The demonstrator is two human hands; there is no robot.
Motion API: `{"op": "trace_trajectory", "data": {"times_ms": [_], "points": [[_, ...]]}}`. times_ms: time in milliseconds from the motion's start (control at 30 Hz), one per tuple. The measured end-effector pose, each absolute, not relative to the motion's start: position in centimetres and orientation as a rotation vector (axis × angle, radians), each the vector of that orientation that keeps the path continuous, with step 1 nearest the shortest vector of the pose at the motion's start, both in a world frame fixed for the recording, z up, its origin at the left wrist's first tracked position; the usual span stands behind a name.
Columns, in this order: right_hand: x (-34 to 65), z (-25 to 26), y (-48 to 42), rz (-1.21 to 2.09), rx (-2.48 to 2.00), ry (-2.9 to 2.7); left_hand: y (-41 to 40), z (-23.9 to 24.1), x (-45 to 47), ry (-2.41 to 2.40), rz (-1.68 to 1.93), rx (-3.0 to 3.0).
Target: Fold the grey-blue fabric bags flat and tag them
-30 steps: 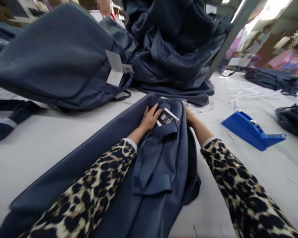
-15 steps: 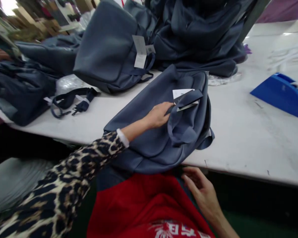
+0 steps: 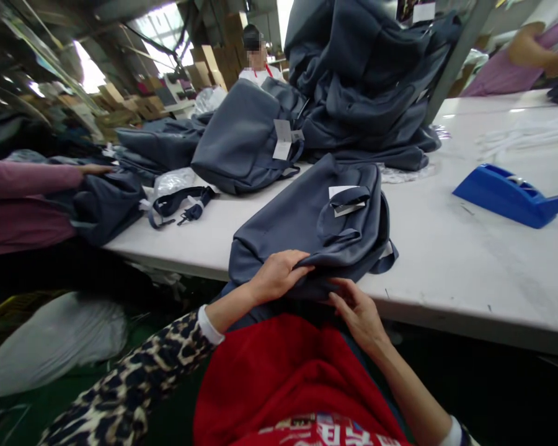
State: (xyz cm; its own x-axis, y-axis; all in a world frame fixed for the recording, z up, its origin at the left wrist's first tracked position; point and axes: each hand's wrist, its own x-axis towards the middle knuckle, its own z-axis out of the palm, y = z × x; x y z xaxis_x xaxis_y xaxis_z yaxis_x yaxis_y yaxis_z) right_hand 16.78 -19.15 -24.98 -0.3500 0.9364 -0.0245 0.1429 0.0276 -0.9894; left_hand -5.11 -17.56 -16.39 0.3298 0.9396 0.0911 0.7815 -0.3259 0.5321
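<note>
A navy backpack (image 3: 302,223) lies flat on the white table (image 3: 446,248), its near end hanging over the table's front edge. A white tag (image 3: 343,193) is tucked under its top handle. My left hand (image 3: 276,275) rests on the bag's near end, fingers curled over the fabric at the edge. My right hand (image 3: 359,313) is just below the table edge beside it, fingers apart and touching the bag's underside. My leopard-print sleeve and red top fill the bottom of the view.
A blue tape dispenser (image 3: 511,195) sits at the right. A second tagged backpack (image 3: 246,139) and a heap of navy bags (image 3: 367,80) lie behind. A loose strap (image 3: 179,204) lies at the left. Other people's arms work at the left and far right.
My left hand slid from the bag's handle back to its near end. My right hand rose from my lap to the bag's lower edge. The view tilted upward.
</note>
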Motion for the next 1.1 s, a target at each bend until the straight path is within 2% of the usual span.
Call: {"op": "trace_trajectory", "data": {"times_ms": [533, 767, 933, 1100], "points": [[11.1, -24.0, -20.0, 1.058, -1.047, -1.909, -15.5, -16.3, -6.4, 1.407, 0.700, 1.808], [7.1, -25.1, -20.6, 0.805, -1.217, -1.909, -15.6, -16.9, -6.3, 1.426, 0.751, 1.795], [7.0, -25.2, -20.7, 0.838, -1.158, -1.894, -15.7, -17.3, -6.2, 1.450, 0.771, 1.826], [5.9, -25.8, -21.5, 1.147, -1.199, -1.565, -16.1, -17.3, -5.9, 1.450, 0.777, 1.841]]}}
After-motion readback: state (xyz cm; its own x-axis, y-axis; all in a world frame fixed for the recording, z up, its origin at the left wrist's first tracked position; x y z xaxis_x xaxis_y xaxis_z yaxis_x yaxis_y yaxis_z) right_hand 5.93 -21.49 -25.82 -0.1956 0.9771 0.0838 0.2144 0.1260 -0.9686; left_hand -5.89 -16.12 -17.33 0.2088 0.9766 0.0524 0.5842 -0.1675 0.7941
